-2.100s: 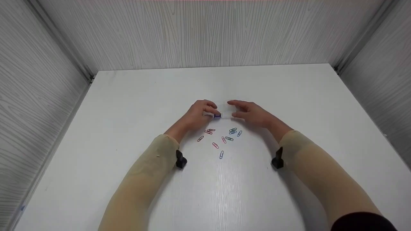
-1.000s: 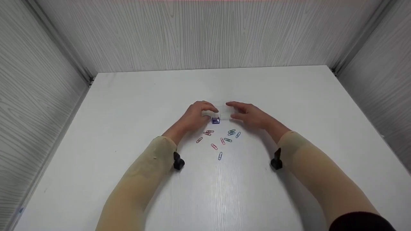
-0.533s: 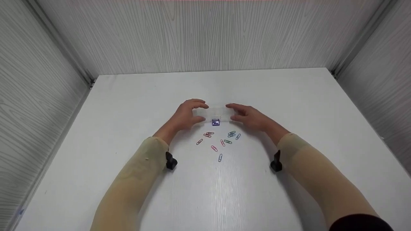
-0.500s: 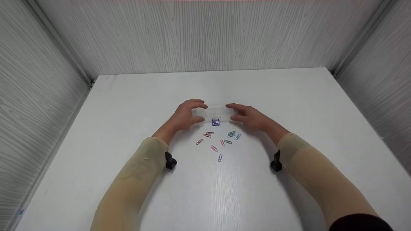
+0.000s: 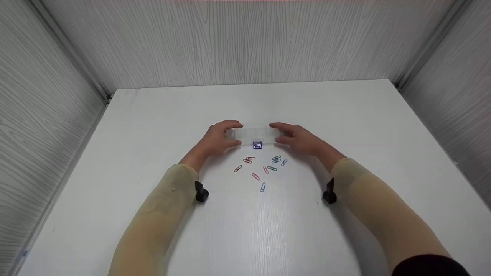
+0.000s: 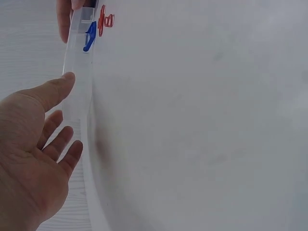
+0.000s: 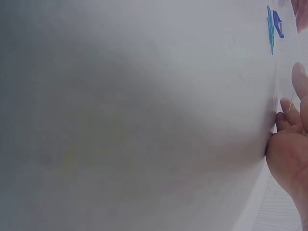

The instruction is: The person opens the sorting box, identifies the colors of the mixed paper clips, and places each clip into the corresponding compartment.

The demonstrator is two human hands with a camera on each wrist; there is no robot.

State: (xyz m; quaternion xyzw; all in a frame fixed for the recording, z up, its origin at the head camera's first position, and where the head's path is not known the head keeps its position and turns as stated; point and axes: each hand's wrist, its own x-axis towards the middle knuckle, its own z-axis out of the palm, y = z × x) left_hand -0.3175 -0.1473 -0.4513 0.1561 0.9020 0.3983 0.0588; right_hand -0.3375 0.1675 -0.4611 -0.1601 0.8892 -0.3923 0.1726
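A clear plastic box lies lengthwise on the white table, with a small blue latch at the middle of its front side. In the left wrist view the latch juts out at a slant from the wall. My left hand grips the box's left end, thumb on the near side and index finger behind; its other fingers spread loosely. At the opposite end, my right hand holds the box the same way, thumb in front and forefinger at the back.
Several coloured paper clips lie scattered in front of the box, among them a red one, a green one and a blue one. Wood-grain panels wall the table at the back and sides.
My left hand has left the latch and slid left to the box's end. The blue latch has swung out toward the near side. My right hand has stayed in place.
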